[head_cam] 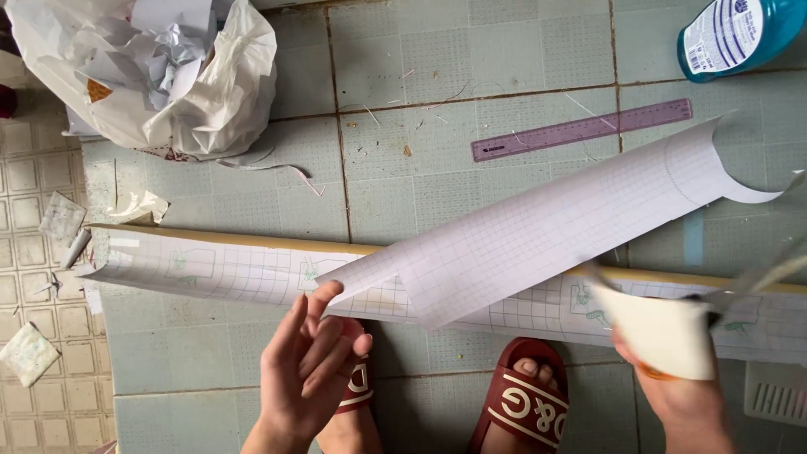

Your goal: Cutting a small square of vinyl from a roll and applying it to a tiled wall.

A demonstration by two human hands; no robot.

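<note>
My left hand [309,363] pinches the near corner of a loose white grid-lined sheet [538,231] that rises diagonally toward the upper right, where its far end curls. Under it, a long roll of the same grid-backed paper [227,273] lies across the tiled floor. My right hand [683,395] grips blurred scissors [748,290] with an orange handle. A white patch [664,336] covers the fingers, and the blades point right over the roll.
A purple ruler [582,129] lies on the tiles beyond the sheet. A blue bottle [740,29] lies at the top right, a white bag of crumpled paper [176,76] at the top left. Paper scraps [29,353] lie left. My feet wear dark red sandals [521,403].
</note>
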